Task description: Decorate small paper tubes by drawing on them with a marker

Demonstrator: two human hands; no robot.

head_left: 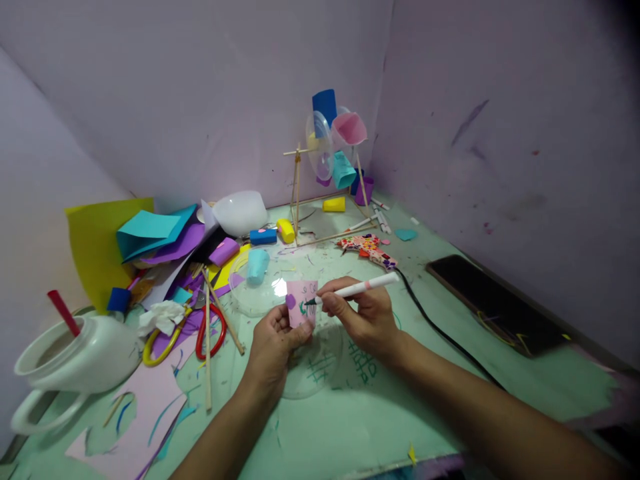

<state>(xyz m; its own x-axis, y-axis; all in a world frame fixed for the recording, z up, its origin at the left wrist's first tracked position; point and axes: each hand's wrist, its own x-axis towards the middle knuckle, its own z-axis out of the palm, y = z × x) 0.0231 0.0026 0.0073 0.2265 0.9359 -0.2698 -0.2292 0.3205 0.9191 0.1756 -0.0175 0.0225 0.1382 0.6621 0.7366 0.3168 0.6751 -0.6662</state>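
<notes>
The right hand (363,317) is closed round a white marker (357,288), thumb and forefingers pinching the barrel close to its dark tip, the grip one takes for small, careful strokes; the tip touches the face of a small pink cup (301,303), seemingly of paper, where green marks show beside a purple spot. The left hand (273,343) is curled about that cup from below, thumb on the front and fingers behind; this pinch keeps the cup just above the table (350,427) with its face turned up toward the eyes, and appears to brace it against the press of the tip.

Under both hands a clear plastic disc (313,370) lies flat, green scribbles showing on or through it; a second clear disc (253,290) lies just beyond, with a pale blue cup (257,265) on it. To the left lie red scissors (213,333), yellow scissors (160,343) and loose wooden sticks (207,347), near enough to reach; beyond them a heap of coloured paper (150,233); at the table's left edge a white jug (75,357) with a red straw.

Beyond the marker lies a patterned glue gun (367,250), its black cable (440,330) running past the right wrist; a stick frame (330,153) bearing coloured cups stands near the wall; a dark tablet (495,303) lies well apart on the right.
</notes>
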